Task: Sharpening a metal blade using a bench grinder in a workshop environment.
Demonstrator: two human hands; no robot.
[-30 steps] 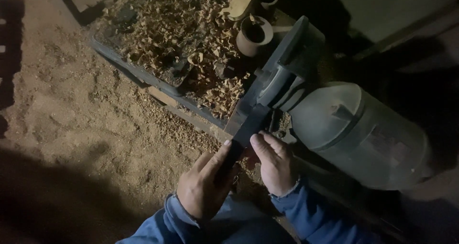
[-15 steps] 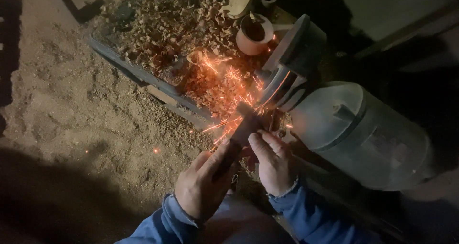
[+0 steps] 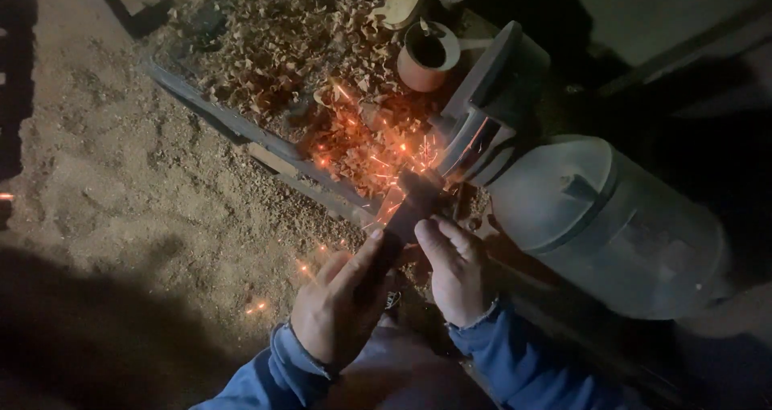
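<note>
Both hands hold a dark flat metal blade (image 3: 410, 205) against the wheel of a bench grinder (image 3: 482, 137). My left hand (image 3: 338, 305) grips the blade's near end from the left. Pressing on the blade from the right, my right hand (image 3: 454, 269) has its fingers on top of it. Orange sparks fly from the blade's tip toward the wood chips. The grinder's grey motor housing (image 3: 603, 217) lies to the right. Blue sleeves cover both wrists.
A shallow tray (image 3: 233, 120) full of wood shavings lies beyond the grinder. A round clay-coloured pot (image 3: 426, 56) stands at its far side. Sawdust covers the ground (image 3: 121, 201) on the left. Dark shadow fills the right side and lower left.
One second ago there were no sparks. Half a second ago a dense spray of sparks flew out; now the spray is thinner. The hands have stayed in place.
</note>
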